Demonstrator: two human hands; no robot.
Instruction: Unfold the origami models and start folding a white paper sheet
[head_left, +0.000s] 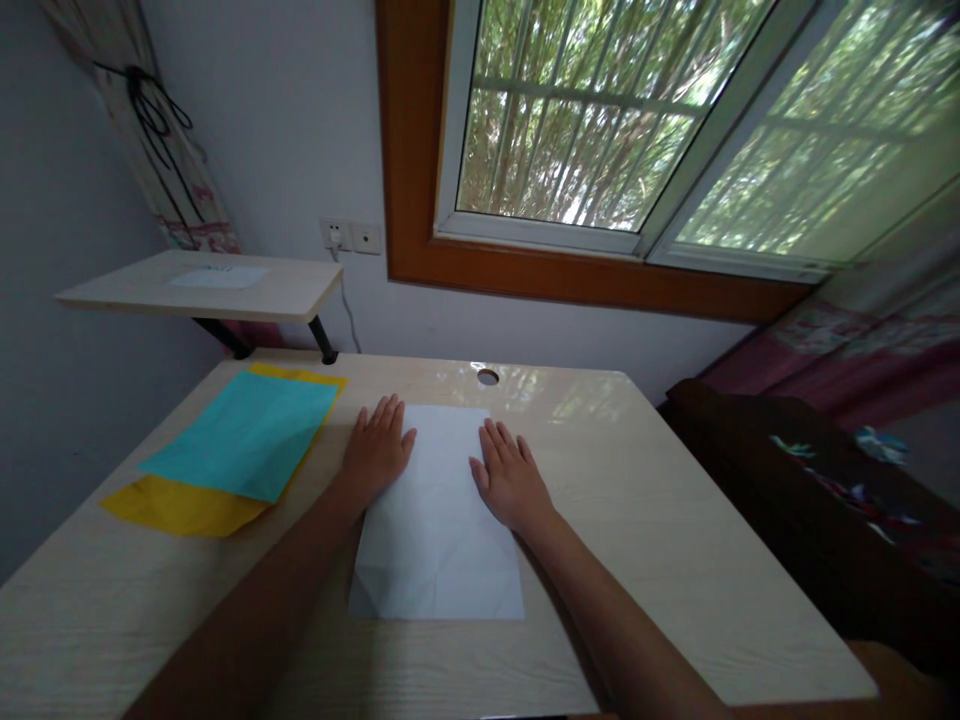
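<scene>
A white sheet of paper (442,540) lies lengthwise on the wooden desk (637,560), with faint creases near its lower edge. My left hand (378,447) rests flat, fingers stretched out, over the sheet's upper left edge. On the opposite side, my right hand (514,478) lies palm down across the upper right edge, its fingers extended. Neither hand grips anything. The palms hide parts of both long edges of the paper.
Left of the paper lie a turquoise sheet (244,435) and a yellow sheet (180,508) beneath it. A raised shelf (292,285) stands at the back left, holding a small white paper (220,277). A round cable hole (487,377) is near the back edge.
</scene>
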